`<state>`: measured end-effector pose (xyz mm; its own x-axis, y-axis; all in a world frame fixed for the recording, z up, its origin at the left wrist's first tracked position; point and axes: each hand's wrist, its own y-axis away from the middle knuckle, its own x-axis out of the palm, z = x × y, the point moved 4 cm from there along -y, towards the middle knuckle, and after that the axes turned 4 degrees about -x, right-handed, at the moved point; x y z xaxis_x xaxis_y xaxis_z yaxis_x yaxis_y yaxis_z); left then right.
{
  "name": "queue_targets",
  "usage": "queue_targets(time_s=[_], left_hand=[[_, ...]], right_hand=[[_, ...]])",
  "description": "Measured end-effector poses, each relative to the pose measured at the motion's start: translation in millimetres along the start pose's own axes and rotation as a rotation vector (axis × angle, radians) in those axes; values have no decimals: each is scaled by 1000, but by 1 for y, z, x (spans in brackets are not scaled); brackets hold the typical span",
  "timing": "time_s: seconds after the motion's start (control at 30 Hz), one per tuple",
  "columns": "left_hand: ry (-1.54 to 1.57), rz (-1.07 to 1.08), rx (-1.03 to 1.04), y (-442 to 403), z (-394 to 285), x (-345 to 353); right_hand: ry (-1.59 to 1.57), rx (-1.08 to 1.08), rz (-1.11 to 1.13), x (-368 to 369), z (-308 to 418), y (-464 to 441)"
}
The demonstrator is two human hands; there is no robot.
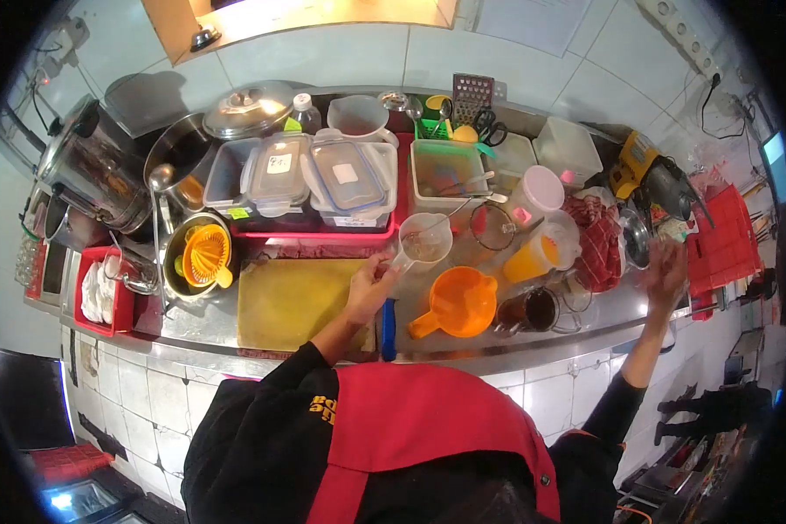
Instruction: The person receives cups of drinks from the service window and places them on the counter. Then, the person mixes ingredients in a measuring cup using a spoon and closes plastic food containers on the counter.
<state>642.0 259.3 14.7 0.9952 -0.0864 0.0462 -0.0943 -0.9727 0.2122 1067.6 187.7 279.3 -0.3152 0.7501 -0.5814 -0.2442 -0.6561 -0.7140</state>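
My left hand (369, 289) grips the handle of a clear plastic measuring jug (424, 239), held above the counter at the right edge of the yellow cutting board (293, 301). A thin spoon or stick leans near its rim. My right hand (666, 272) is stretched far to the right with its fingers extended, near a round metal lid (635, 242) and the red checked cloth (592, 243). I see nothing held in it. Between my hands are an orange plastic jug (463, 301), a glass mug of dark liquid (533, 310) and a pitcher of orange liquid (530, 258).
Lidded plastic containers (349, 175) stand on a pink tray (319, 234) at the back. An orange citrus juicer (206, 255) sits on a pot to the left. A blue-handled item (389, 330) lies by the board. At right are a yellow-black appliance (635, 166) and red crate (719, 240).
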Motion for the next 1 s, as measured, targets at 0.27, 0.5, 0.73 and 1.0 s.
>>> queue_targets(time_s=[0.27,0.5,0.73,1.0], left_hand=[[-434,147,262,18,-29,-5],[-435,167,146,40,-35,-51],[-128,57,125,51,-33,-120],[-68,140,128,51,-29,-147]], right_hand=[[-28,-250,667,130,194,26],[206,-410,822,225,211,71],[-64,-444,745,243,278,72],[-49,-598,577,294,338,98]])
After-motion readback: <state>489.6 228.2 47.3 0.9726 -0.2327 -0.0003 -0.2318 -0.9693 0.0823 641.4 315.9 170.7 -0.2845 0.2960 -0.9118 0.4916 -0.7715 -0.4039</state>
